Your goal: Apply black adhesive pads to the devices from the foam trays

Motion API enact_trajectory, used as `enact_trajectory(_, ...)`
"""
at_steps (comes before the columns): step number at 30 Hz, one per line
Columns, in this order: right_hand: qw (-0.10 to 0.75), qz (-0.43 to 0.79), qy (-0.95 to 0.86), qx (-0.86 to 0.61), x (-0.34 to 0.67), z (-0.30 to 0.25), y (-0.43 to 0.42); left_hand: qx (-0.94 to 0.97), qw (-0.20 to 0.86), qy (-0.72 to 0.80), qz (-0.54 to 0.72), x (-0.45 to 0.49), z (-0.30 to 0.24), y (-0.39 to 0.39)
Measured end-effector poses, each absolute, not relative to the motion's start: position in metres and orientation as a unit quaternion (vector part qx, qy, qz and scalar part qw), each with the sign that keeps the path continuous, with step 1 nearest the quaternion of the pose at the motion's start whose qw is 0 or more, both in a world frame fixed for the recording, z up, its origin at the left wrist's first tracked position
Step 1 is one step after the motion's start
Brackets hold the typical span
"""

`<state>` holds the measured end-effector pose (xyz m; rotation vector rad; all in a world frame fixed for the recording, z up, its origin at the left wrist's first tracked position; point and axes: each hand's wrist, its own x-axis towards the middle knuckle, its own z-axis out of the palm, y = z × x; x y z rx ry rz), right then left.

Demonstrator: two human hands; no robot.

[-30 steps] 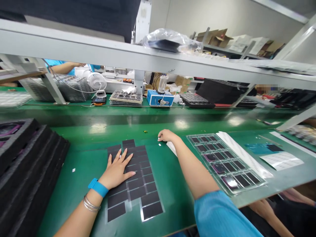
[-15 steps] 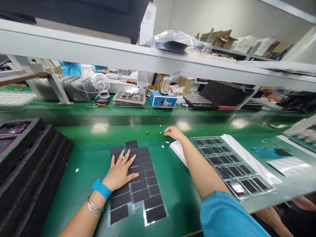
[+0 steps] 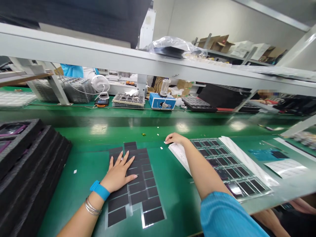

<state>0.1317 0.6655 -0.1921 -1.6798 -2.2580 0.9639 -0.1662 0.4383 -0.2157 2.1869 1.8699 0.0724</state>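
My left hand lies flat with fingers spread on a sheet of black rectangles with clear borders, holding nothing. Over the green worktop, my right hand has its fingers pinched together. A small white piece shows at those fingertips. Another white scrap lies just below them. Under my right wrist is a white sheet or strip. Beside my right forearm rests a clear tray of dark rectangular parts, partly hidden by the arm.
Stacked black foam trays rise at the left. A white fan and a blue device stand on the far bench. A white shelf beam crosses above. Blue film lies at the right, near another person's arm.
My right hand has come down slightly, and its fingertips now meet the small white piece. My left hand stays flat on the black sheet. The view has shifted a little.
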Motion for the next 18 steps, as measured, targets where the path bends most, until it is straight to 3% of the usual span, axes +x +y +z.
enact_trajectory(8,0.209,0.228,-0.748,-0.588,0.119,-0.198,0.672,0.750,0.137,0.646,0.031,-0.166,-0.218,0.439)
enact_trajectory(15,0.120,0.231,-0.803,-0.536,0.101,-0.189,0.649,0.746,0.140,0.651,0.023,-0.166,-0.216,0.439)
enact_trajectory(18,0.135,0.192,-0.782,-0.578,0.098,-0.190,0.648,0.746,0.140,0.651,0.021,-0.166,-0.215,0.439)
